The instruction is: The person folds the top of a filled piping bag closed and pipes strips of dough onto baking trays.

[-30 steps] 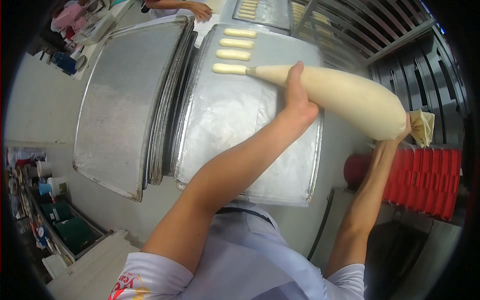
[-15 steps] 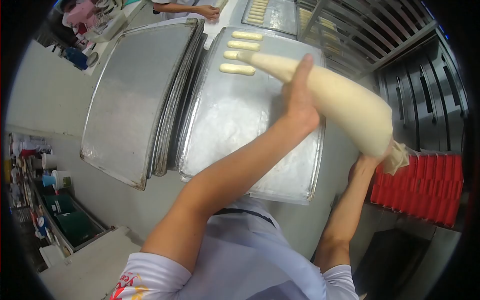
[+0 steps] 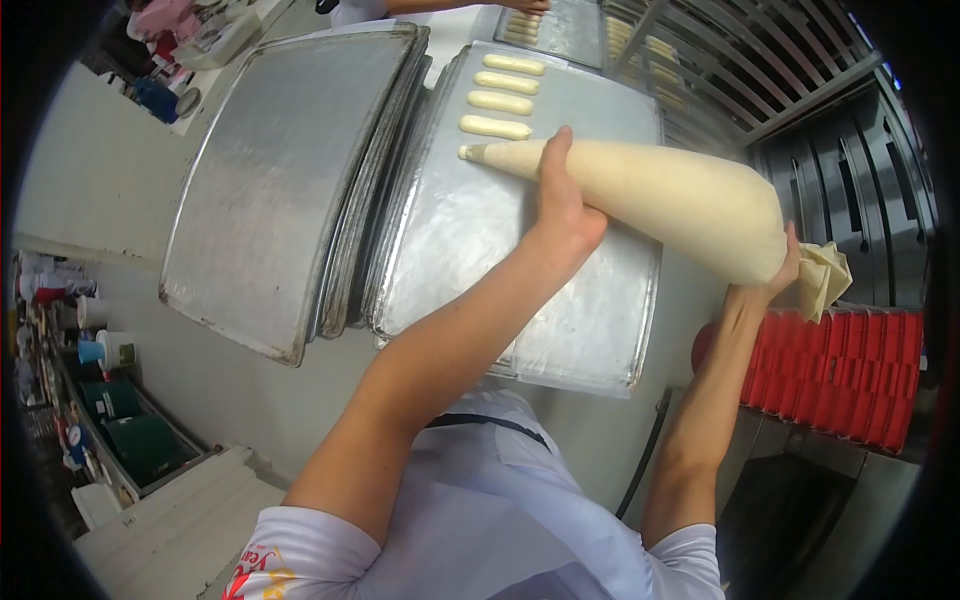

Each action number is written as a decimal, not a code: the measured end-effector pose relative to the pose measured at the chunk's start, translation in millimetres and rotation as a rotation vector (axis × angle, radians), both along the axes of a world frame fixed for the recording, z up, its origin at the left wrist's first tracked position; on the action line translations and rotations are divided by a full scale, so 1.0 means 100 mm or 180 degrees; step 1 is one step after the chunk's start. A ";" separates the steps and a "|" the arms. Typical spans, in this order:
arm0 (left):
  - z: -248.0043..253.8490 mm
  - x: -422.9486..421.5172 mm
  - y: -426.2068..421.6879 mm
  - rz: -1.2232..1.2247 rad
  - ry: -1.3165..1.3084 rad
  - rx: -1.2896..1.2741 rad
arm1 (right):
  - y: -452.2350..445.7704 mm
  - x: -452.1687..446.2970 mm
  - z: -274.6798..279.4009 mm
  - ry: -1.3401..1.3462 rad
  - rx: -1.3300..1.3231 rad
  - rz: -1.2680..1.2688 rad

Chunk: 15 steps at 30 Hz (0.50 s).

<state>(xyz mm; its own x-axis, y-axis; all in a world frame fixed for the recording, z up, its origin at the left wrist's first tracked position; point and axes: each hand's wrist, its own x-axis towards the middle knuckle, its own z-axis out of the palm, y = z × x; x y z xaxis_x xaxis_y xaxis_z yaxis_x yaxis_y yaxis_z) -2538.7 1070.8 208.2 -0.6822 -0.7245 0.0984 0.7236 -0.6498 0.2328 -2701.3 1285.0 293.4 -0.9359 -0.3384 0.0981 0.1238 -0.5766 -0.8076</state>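
Observation:
A large, full piping bag [image 3: 680, 200] of pale cream-coloured mixture lies across the view, its tip pointing left. My left hand [image 3: 568, 200] is wrapped around its narrower front part, thumb on top. At the back end my right hand [image 3: 783, 268] grips the bag, and the twisted loose cloth [image 3: 825, 278] sticks out past it. The nozzle [image 3: 477, 153] is low over a lined metal baking tray [image 3: 450, 240], with a small dab of mixture at its end. Several piped strips [image 3: 500, 103] lie in a row at the tray's far left, just beyond the nozzle.
A stack of metal trays [image 3: 280, 180] stands left. Beyond, another person's hand [image 3: 535, 6] is over a second tray [image 3: 565, 35] with piped strips. A metal rack [image 3: 740, 60] is at the far right, above red stacked trays [image 3: 840, 375]. Green bins [image 3: 150, 445] stand lower left.
The nozzle has moved from over the strips to my side of the nearest one, where a small dab shows. Both hands moved with the bag. The view shifted slightly.

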 end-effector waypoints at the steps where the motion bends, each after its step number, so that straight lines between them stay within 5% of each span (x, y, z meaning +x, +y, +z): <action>1: -0.03 -0.02 0.00 0.0082 0.0064 -0.0119 | -0.04 0.03 0.02 -0.0002 -0.0001 -0.0029; 9: -0.10 -0.13 0.08 -0.0037 0.0144 -0.0107 | 0.12 -0.31 -0.11 0.0221 0.0246 -0.0196; 12: -0.10 -0.20 0.22 -0.0125 0.0160 0.0119 | 0.45 -0.88 -0.48 0.1805 0.2042 -0.1238; 15: 0.41 -0.10 0.34 -0.0458 -0.0300 0.0955 | 0.68 -0.99 -0.51 0.2623 0.3257 -0.1692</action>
<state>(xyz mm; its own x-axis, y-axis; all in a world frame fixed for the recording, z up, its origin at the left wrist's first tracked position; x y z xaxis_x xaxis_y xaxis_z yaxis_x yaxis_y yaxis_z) -2548.9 1104.8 249.1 -0.7755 -0.6072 -0.1728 0.6039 -0.7933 0.0775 -2800.5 1353.2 242.1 -0.7683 -0.2228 0.6001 -0.6239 0.4702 -0.6242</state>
